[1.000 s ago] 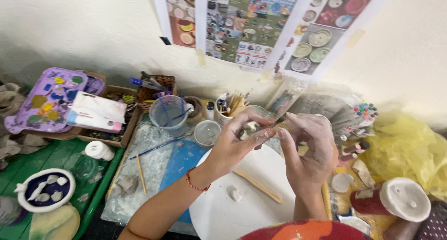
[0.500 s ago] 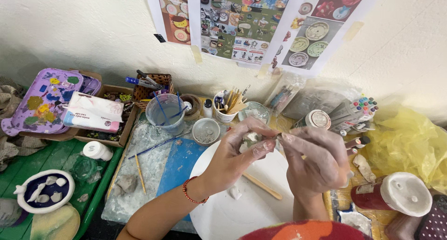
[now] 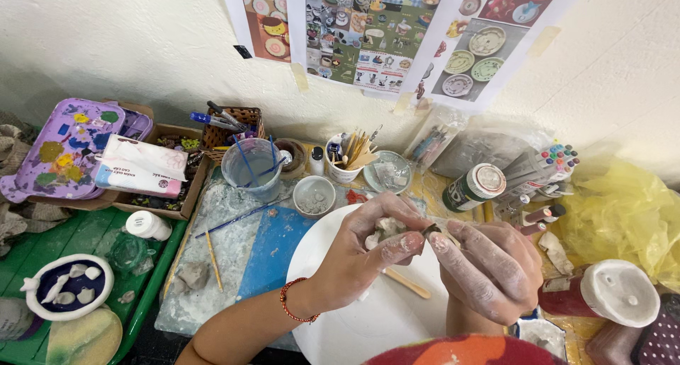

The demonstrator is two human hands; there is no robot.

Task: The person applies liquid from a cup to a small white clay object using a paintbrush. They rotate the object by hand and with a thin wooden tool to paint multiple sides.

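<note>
The left hand (image 3: 372, 241) has its fingers closed on a small clay lump (image 3: 388, 228) above the white board (image 3: 368, 315), the right hand (image 3: 489, 266) pinching a tool at it; too hard a squeeze may crush or drop it.

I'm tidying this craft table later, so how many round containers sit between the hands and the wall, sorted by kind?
Clear water cup: 1
Small grey bowl: 1
White cup of wooden tools: 1
Greenish dish: 1
Total: 4
</note>
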